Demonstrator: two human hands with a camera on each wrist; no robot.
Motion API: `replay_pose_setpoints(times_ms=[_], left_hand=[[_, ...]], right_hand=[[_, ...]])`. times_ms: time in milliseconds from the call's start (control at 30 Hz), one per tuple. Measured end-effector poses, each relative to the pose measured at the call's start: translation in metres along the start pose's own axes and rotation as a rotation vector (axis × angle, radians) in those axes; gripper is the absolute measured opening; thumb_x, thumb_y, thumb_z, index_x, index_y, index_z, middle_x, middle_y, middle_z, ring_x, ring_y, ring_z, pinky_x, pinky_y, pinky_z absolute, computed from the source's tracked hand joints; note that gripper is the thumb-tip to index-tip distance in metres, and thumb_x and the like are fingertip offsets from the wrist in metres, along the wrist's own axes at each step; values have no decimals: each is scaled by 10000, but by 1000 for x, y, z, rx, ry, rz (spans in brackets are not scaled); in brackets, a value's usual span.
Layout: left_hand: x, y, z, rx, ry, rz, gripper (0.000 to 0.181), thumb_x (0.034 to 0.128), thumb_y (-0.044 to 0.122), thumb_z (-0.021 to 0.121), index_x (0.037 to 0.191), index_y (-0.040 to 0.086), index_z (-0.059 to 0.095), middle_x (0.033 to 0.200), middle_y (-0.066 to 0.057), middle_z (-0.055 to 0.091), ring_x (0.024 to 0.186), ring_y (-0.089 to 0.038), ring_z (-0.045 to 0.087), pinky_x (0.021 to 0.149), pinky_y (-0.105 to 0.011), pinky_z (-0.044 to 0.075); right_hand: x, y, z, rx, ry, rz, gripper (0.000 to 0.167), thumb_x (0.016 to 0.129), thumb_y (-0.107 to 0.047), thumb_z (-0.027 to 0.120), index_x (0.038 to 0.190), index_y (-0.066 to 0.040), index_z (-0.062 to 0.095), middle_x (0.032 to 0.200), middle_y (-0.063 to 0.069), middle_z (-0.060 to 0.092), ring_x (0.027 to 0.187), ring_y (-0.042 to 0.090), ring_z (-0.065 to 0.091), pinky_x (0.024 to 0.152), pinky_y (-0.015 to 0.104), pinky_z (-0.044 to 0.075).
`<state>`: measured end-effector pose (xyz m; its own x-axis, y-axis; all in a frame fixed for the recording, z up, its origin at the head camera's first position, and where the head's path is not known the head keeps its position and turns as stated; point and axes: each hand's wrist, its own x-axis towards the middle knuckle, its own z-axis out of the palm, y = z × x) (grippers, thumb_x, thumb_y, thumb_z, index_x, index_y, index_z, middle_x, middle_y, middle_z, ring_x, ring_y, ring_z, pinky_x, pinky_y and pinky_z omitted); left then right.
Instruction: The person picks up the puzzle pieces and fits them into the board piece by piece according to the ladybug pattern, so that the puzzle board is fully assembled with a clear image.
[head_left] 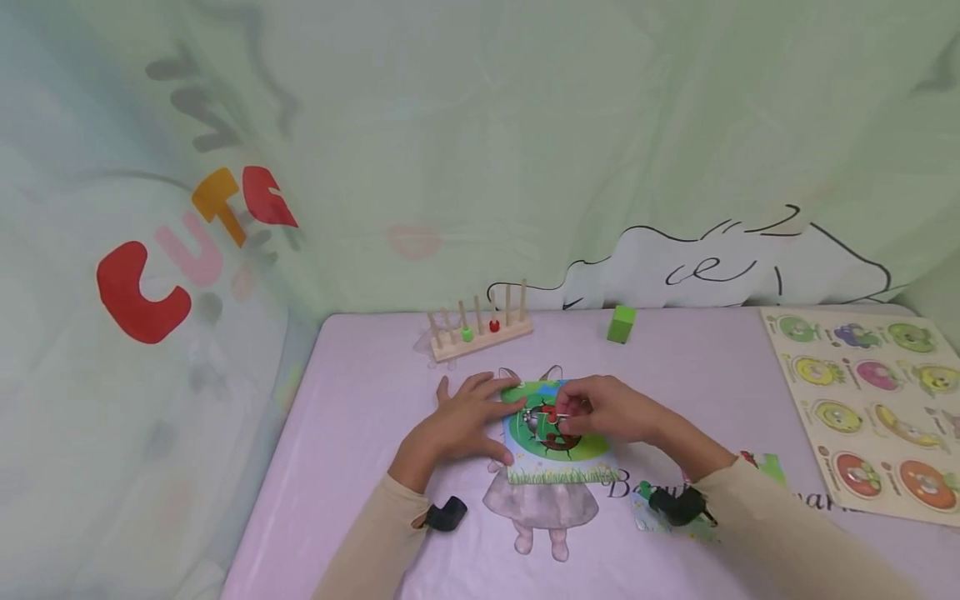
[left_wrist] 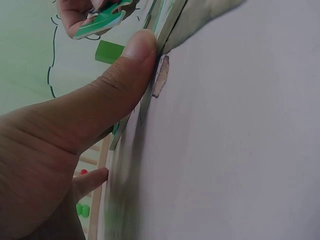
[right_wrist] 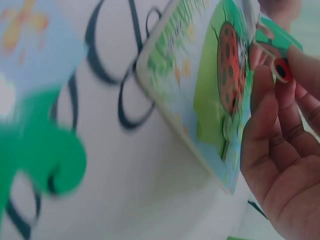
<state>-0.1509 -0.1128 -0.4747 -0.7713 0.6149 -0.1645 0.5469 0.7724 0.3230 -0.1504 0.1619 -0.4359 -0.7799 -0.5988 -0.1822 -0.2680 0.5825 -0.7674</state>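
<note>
A square ladybug puzzle board (head_left: 555,472) lies on the table, printed with a red spotted ladybug on a green oval and grass along its near edge. My left hand (head_left: 468,421) rests at the board's left side, fingers spread over its surface. In the left wrist view, the left thumb (left_wrist: 107,90) lies against the board's edge. Over the board's middle, my right hand (head_left: 611,408) pinches a green puzzle piece (right_wrist: 276,36) with a red and black spot. That piece is tilted above the board; the right fingers cover part of it.
Behind the board stand a wooden peg rack (head_left: 487,340) with green and red beads and a green block (head_left: 621,325). At right lies a wooden fruit puzzle board (head_left: 813,408). Loose printed pieces (head_left: 772,468) lie beside and partly under the right forearm.
</note>
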Motion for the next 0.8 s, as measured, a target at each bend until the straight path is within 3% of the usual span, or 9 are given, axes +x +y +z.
replay_pose_setpoints(times_ms=[167, 367, 800], left_hand=[[0, -2, 1, -16, -5, 4, 903, 735, 653, 795, 1529, 404, 446, 1681, 153, 256, 1573, -270, 185, 1105, -820, 99], [0, -2, 1, -17, -16, -1, 889, 741, 661, 787, 1525, 416, 447, 1680, 175, 245, 1576, -256, 188, 1119, -807, 84], [-1, -1, -1, -21, -27, -12, 874, 743, 648, 791, 1518, 423, 456, 1681, 182, 241, 1577, -238, 189, 1119, -810, 75]], right_hand=[[8, -4, 9, 12, -2, 30, 74, 905, -170, 758, 947, -135, 709, 815, -28, 640, 791, 146, 566, 687, 279, 481], [14, -6, 19, 66, 0, 67, 83, 906, -142, 761, 956, -88, 724, 775, 2, 674, 724, 144, 589, 679, 298, 510], [27, -11, 33, -17, 144, 203, 155, 856, -178, 821, 895, -86, 701, 736, -29, 684, 692, 114, 603, 665, 294, 499]])
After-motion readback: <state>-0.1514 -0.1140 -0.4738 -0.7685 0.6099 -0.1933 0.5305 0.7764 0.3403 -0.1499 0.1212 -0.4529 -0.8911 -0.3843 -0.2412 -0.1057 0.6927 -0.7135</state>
